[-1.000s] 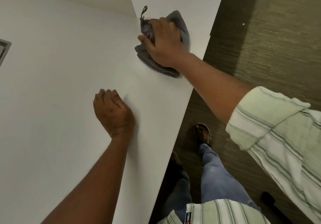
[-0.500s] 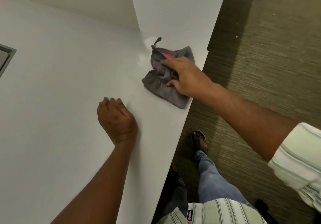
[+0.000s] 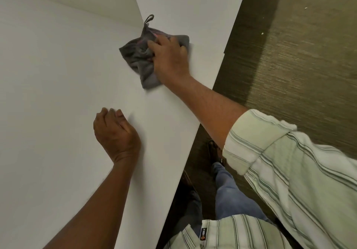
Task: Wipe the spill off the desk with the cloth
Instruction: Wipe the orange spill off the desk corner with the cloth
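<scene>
Right hand (image 3: 170, 61) fingers gripped grey cloth (image 3: 135, 55) on white counter (image 3: 48, 75), white panel (image 3: 183, 3) just behind cloth, left hand (image 3: 116, 133) curled, empty, nearer than cloth, carpet (image 3: 299, 55) right of cloth

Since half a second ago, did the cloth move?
Yes. The cloth slid away from the desk's front edge, back toward the panel; its loop now reaches it.
</scene>
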### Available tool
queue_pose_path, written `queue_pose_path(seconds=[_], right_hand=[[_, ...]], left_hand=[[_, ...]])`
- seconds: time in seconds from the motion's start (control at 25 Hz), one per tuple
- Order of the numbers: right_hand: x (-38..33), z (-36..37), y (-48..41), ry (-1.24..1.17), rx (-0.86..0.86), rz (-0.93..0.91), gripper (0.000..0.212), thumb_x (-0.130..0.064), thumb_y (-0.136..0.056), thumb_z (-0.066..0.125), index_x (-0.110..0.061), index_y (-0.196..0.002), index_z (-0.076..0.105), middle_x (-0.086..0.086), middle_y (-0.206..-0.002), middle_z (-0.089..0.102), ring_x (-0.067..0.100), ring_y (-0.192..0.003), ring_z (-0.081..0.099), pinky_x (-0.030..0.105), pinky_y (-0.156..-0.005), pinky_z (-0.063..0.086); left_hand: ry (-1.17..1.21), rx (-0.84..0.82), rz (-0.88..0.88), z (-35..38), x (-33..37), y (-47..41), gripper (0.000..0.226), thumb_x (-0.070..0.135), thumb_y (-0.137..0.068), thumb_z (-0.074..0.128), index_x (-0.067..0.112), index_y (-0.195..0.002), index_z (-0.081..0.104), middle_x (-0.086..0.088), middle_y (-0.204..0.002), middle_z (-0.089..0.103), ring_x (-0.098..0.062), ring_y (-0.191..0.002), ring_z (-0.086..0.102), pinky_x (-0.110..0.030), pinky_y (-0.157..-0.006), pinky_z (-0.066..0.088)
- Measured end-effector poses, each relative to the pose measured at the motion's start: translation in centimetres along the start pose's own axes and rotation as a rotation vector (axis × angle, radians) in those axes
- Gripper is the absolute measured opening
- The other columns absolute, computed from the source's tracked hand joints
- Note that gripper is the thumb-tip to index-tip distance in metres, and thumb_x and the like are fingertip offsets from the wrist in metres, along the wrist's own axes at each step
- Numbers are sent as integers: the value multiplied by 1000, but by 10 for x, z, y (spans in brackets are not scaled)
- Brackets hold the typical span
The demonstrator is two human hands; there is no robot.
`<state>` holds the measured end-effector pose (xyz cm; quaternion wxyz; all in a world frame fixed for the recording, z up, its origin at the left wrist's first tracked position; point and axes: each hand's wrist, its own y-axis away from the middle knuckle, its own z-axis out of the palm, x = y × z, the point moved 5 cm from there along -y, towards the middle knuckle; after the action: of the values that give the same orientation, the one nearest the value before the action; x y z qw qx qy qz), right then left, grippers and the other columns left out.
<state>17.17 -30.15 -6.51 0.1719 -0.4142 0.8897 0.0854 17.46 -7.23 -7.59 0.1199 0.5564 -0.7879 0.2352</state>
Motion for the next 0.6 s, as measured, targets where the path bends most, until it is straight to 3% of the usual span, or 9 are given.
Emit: queue_pose_path(seconds=[0.12, 0.28, 0.6], right_hand=[[17, -5, 10, 54, 76, 78, 44, -25, -94, 49, -27, -138, 45, -2, -137, 50, 25, -122, 41, 40, -93, 35], [24, -6, 73, -10, 136, 127, 49, -24, -86, 60, -19, -133, 51, 5, -129, 57, 31, -109, 49, 43, -87, 41], [58, -12, 178, -174, 292, 265, 48, -24, -89, 30, -15, -127, 58, 7, -116, 63, 29, -85, 52, 39, -72, 44]], left_hand=[[-11, -4, -6, 1, 2, 1, 38, 20, -98, 36, -6, -106, 62, -24, -119, 62, -38, -115, 53, -37, -103, 35], [-70, -2, 25, -1, 1, 1, 41, 22, -99, 31, -6, -107, 60, -25, -120, 61, -37, -119, 50, -38, -106, 33], [-167, 20, 79, 4, 3, 0, 44, 24, -95, 27, -9, -92, 55, -31, -102, 60, -44, -102, 49, -51, -92, 34]])
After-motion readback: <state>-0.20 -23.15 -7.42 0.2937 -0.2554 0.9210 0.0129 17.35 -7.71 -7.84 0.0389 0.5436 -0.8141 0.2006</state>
